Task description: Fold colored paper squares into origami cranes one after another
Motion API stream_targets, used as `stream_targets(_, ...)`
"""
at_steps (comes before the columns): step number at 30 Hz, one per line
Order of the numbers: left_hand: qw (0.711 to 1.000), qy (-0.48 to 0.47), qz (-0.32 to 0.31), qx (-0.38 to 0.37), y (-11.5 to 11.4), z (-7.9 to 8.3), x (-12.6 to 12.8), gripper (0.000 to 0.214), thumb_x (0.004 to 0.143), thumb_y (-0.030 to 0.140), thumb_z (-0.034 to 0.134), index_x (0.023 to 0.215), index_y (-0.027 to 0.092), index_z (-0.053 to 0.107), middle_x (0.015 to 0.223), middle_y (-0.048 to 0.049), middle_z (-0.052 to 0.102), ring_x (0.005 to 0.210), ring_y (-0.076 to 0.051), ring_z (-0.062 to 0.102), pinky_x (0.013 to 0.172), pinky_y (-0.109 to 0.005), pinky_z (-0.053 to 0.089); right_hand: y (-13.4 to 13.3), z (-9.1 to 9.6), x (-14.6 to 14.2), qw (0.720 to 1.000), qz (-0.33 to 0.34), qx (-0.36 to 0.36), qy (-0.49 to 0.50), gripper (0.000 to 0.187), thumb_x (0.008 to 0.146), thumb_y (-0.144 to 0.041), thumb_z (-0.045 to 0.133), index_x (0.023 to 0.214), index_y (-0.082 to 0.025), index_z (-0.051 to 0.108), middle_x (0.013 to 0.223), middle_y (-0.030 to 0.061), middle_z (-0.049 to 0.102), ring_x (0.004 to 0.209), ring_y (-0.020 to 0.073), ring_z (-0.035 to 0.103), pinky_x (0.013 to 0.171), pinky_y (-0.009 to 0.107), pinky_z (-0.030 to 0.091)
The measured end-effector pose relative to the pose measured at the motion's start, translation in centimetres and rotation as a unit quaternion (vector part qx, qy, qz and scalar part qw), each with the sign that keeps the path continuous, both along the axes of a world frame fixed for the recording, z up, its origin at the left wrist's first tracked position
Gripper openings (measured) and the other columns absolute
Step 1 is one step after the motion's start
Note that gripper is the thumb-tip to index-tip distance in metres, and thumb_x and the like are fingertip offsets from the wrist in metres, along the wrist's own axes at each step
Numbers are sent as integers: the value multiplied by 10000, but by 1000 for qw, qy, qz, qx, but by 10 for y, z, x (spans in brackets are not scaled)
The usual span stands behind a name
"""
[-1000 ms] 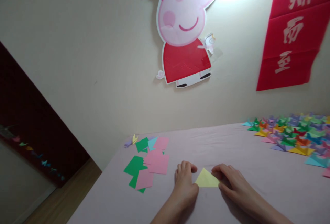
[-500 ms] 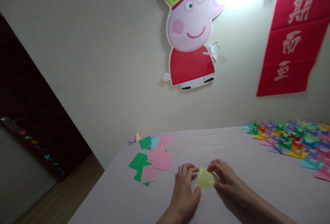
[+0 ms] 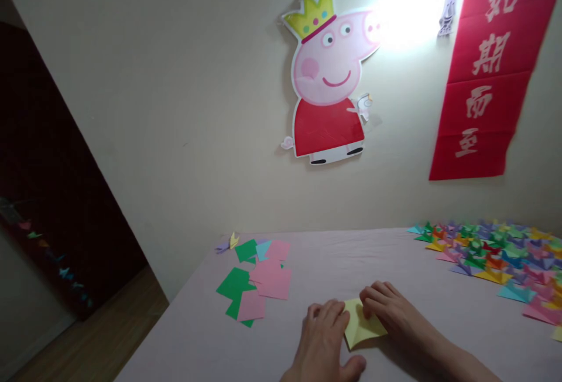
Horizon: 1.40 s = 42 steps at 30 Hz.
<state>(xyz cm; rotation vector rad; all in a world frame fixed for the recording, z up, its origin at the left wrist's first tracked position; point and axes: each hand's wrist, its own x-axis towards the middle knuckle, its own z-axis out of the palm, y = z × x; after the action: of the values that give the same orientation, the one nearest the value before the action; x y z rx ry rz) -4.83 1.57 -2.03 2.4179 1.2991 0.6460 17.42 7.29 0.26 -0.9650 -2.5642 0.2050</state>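
Note:
A small yellow paper (image 3: pixel 362 326), partly folded, lies on the pink table (image 3: pixel 395 259) near its front edge. My left hand (image 3: pixel 325 341) rests flat over the paper's left side, its fingers stretched out and its thumb spread low. My right hand (image 3: pixel 389 307) presses down on the paper's upper right part with curled fingertips. Both hands touch the paper and hold it against the table.
Loose green, pink and blue paper squares (image 3: pixel 257 279) lie to the left of my hands. Several folded paper cranes (image 3: pixel 496 250) in many colours cover the table's right side. A cartoon pig cutout (image 3: pixel 327 83) and a red banner (image 3: pixel 487 71) hang on the wall. The table edge drops to a wooden floor (image 3: pixel 88 341) at left.
The yellow paper went from a flat triangle to a partly opened, smaller shape. My left hand moved over its left side. The view tilted upward.

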Motion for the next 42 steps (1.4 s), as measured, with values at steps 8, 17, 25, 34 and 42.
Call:
stream_targets(8,996,44,61,-37,-2,6,11,721,787,356,651,1429,124,422,1342,-144,549,1188,-305,490,1061,-458,356,-3,-1,3,989,-14,-125,82,297,974,-372,441,792,-225,624,939,59,673,906,216,563,852,363,427)
stream_targets(17,931,181,31,314,-1,-25,11,717,904,540,508,1477,132,375,1561,-105,336,1416,-305,293,1031,-385,383,20,4,-18,973,-122,-184,72,257,875,-348,502,658,-216,544,746,46,631,803,216,554,721,326,434)
stream_targets(25,926,215,15,310,13,-72,14,404,998,250,406,1384,202,515,1326,-78,622,1279,-233,519,1061,-343,376,23,-7,-16,966,-129,-209,79,223,864,-338,493,684,-220,553,751,50,626,791,223,550,715,341,432)
stream_targets(34,934,196,6,300,10,-77,14,393,997,178,397,1369,191,525,1333,-89,615,1251,-224,554,1084,-352,362,27,-21,-20,959,-167,-208,100,254,882,-385,475,731,-236,615,743,60,638,749,229,559,706,357,444)
stream_targets(42,933,192,31,304,12,-90,22,371,1000,192,401,1342,199,546,1316,-90,628,1235,-230,568,1063,-362,380,27,-24,-22,958,-179,-203,91,243,877,-371,480,736,-233,622,748,61,630,744,231,567,706,366,446)
